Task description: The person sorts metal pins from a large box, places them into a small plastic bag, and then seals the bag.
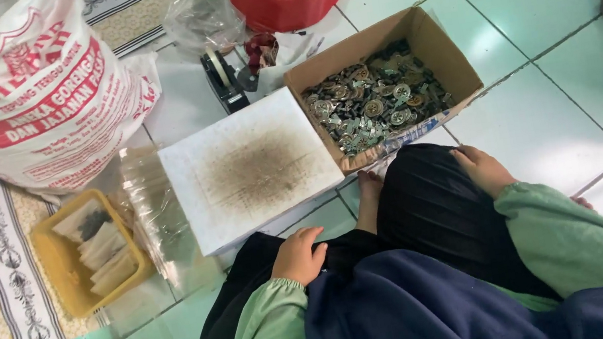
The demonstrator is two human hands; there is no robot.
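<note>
1. 2 hands are resting on black cloth over the person's lap: the left hand point(298, 256) is lying with fingers curled together, holding nothing.
2. The right hand point(483, 168) is lying flat, fingers pressed together, just beside the cardboard box point(452, 49) of small metal parts point(376, 104).
3. The white board point(249, 168) is touching the box's left edge.
4. Open tile floor point(549, 106) is lying to the right.

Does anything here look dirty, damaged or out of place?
The white board has a dark, gritty smudge across its middle. The cardboard box of small metal parts looks worn, its near edge sagging. Both hands, left and right, rest on the lap.
</note>
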